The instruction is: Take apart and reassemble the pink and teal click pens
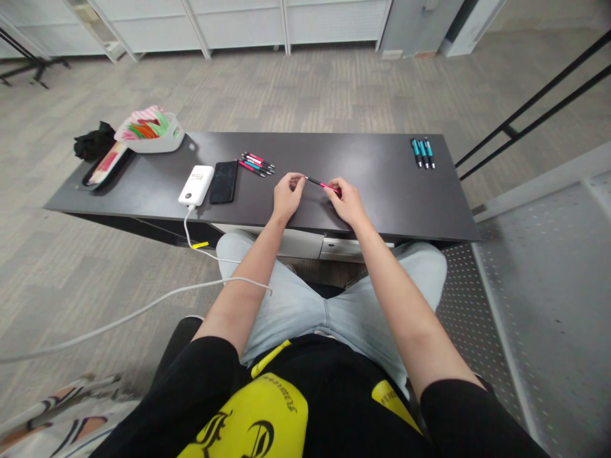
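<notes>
From the middle of the dark-grey rectangular desk (pixel 382 168), twelve being straight ahead, a flat black smartphone (pixel 223 182) and a rounded white power bank (pixel 196 183) with a white cable (pixel 186 226) lie towards nine o'clock; a white plastic basket (pixel 155 144) sits near ten; white panels (pixel 243 25) stand at twelve, and black metal bars (pixel 510 131) at two.

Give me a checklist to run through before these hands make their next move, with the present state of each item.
1. Red-and-black pen held in the right hand: ok.
2. Left hand gripping the pen too: cannot tell; its fingertips are at the pen's end.
3. Mixed-colour pens on the desk, apart from both hands: ok.
4. Three blue pens lying side by side: ok.
5. Left forearm free of the white cable: not ok; the cable appears to cross it.
</notes>
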Demonstrator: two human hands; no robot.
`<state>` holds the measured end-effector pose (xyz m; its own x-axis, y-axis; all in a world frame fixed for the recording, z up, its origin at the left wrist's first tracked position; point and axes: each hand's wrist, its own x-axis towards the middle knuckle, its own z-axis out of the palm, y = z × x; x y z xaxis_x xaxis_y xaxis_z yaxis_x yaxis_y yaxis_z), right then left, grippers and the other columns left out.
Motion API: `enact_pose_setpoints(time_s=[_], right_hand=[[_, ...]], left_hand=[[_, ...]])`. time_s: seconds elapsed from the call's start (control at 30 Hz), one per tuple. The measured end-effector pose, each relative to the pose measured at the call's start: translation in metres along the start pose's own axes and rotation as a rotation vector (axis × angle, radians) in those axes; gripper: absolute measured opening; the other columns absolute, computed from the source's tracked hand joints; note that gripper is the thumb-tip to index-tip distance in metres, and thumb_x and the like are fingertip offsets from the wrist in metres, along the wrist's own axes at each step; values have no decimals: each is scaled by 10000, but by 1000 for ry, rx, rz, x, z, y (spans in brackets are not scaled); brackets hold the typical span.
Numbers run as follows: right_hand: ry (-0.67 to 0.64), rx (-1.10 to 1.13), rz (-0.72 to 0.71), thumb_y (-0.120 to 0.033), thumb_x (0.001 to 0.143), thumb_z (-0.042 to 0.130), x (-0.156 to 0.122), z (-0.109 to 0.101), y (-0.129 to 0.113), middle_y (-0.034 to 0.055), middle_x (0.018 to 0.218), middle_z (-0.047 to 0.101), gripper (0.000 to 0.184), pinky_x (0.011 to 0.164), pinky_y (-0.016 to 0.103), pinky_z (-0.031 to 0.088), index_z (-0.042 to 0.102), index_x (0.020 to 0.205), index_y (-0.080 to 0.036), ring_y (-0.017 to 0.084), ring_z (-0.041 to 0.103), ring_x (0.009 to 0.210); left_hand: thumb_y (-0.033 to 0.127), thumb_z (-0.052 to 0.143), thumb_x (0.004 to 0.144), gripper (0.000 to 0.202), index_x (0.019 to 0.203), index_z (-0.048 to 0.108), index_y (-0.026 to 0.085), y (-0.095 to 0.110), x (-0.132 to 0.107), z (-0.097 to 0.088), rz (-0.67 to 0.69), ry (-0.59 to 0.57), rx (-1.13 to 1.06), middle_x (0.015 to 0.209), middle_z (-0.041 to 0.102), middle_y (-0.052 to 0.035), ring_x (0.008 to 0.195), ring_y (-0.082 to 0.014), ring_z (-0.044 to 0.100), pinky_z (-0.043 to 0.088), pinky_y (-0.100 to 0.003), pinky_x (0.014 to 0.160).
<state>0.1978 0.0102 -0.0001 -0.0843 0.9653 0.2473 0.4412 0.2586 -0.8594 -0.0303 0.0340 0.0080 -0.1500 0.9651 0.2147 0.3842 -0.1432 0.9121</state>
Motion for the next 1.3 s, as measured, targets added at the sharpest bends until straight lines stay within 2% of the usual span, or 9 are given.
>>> enact_pose_setpoints(time_s=[0.1,0.2,0.43,0.6,0.83,0.9,1.03,1.2,1.3], right_hand=[[-1,-3,-46,-529,1140,761,0,0,2,108,1153,826,229,1101,488,607,689,1105,-314,338,722,1066],[-11,-13,-59,-538,1139,764,1,0,3,124,1214,838,235,1130,500,617,691,1120,-316,353,738,1119],[-10,21,-47,-568,1140,828,0,-2,-3,128,1242,848,274,1152,517,618,727,1086,-319,366,742,1174],[2,30,-7,-616,1169,817,1,-4,-10,129,1166,832,353,1173,540,615,763,983,-320,374,718,1158],[-31,76,0,-500,1081,892,-1,-5,-11,64,1115,834,231,1101,472,606,770,1134,-312,321,728,1052],[-52,61,24,-480,1107,862,-2,-6,-14,43,1028,809,198,1064,451,598,764,1087,-309,307,711,1011],[-69,42,56,-534,1187,778,-2,-8,-21,45,918,753,340,1042,447,590,743,938,-306,301,682,962],[-25,84,13,-573,1023,979,-2,-8,-19,52,1056,824,343,1055,463,613,751,1026,-317,305,677,992],[-52,60,0,-619,1139,842,-1,-7,-15,85,1029,821,376,1091,496,608,757,939,-312,330,709,1017]], left_hand=[[258,888,1133,73,1085,836,277,-6,1,-5,-10,33,-214,1140,938,-88,1129,-282,888,731,-433,1125],[322,935,1091,93,1083,855,275,-10,2,-7,-17,2,-280,1116,948,-81,1109,-268,898,746,-407,1098],[498,1033,1039,281,1073,867,275,-17,2,-9,16,-118,-341,1175,956,-108,1134,-297,905,741,-461,1135],[589,1050,1043,374,1047,858,268,-18,2,-9,7,-170,-349,1087,915,-87,1056,-284,882,730,-453,1078],[491,1064,1021,281,1045,892,270,-13,2,-13,-23,-182,-361,1089,918,-86,1051,-285,856,724,-454,1067],[528,1062,1020,314,1045,882,272,-13,2,-14,-17,-198,-350,1072,907,-82,1028,-281,845,720,-452,1053],[629,1079,965,415,1035,872,276,-14,1,-15,9,-217,-344,1061,906,-83,979,-275,816,713,-450,1008],[738,1067,930,501,1025,864,289,-16,1,-15,24,-222,-328,1042,900,-81,959,-278,801,707,-455,977],[770,1070,905,533,1013,869,289,-15,1,-15,29,-228,-334,1019,895,-82,927,-272,790,707,-460,960]])
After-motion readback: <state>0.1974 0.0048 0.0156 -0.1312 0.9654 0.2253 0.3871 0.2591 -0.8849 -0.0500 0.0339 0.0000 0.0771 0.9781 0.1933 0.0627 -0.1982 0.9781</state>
